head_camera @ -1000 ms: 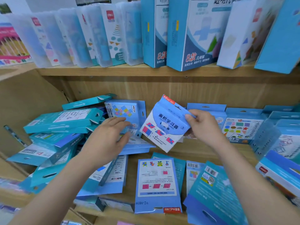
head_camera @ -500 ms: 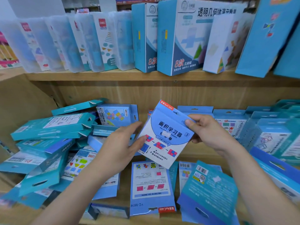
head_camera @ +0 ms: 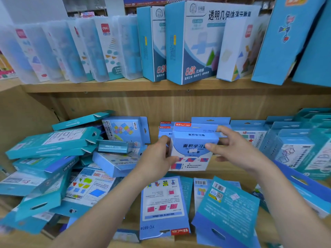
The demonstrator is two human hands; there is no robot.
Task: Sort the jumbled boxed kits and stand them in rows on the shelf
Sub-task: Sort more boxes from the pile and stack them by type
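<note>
A light-blue and white boxed kit with a red brand tab stands upright at the middle of the lower shelf. My left hand grips its left side and my right hand holds its right side and top. Behind it stand two similar kits with red tabs. A jumbled heap of teal and blue kits lies to the left. Flat kits lie face up at the shelf's front, below my hands.
A row of upright blue kits fills the right of the lower shelf. Its wooden left wall bounds the heap. The upper shelf carries clear plastic cases and tall blue boxes.
Both hands turned the tilted kit upright and moved it back toward the shelf's rear, in front of the matching kits. The left hand shifted from the heap onto the kit.
</note>
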